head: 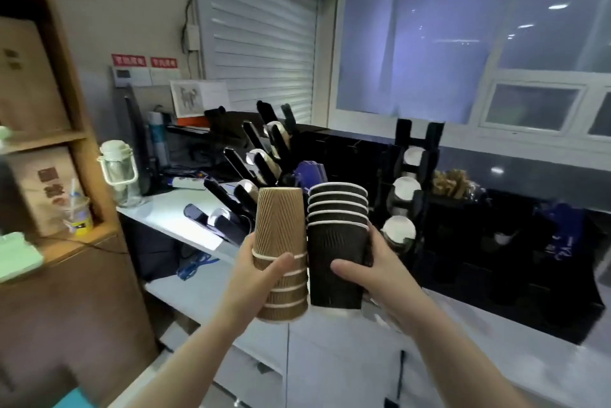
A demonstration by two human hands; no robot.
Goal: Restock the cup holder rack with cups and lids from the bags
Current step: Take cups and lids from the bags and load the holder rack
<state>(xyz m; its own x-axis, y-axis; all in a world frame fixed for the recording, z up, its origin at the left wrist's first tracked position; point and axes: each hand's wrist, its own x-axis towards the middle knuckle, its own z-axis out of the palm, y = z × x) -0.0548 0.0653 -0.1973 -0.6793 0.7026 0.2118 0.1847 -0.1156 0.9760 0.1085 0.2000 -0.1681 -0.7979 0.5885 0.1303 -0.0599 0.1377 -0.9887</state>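
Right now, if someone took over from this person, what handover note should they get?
Left hand grips a stack of brown ribbed cups, upside down. Right hand grips a stack of black cups, rims up. Both stacks are held side by side in front of the black cup holder rack.
Done: rack slots already show some cups.
Left: slot both stacks into the rack, then lids. No bags clearly visible.

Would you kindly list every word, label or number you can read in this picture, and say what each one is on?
No text here is sharp enough to quote.
Two red signs on the wall: white characters, blurred.
Cardboard boxes on the shelf: large printed characters, blurred.
Yellow-labelled cup: print too small.
Blue bag: white marks, unreadable.
Brown cup stack and black cup stack: no print visible.
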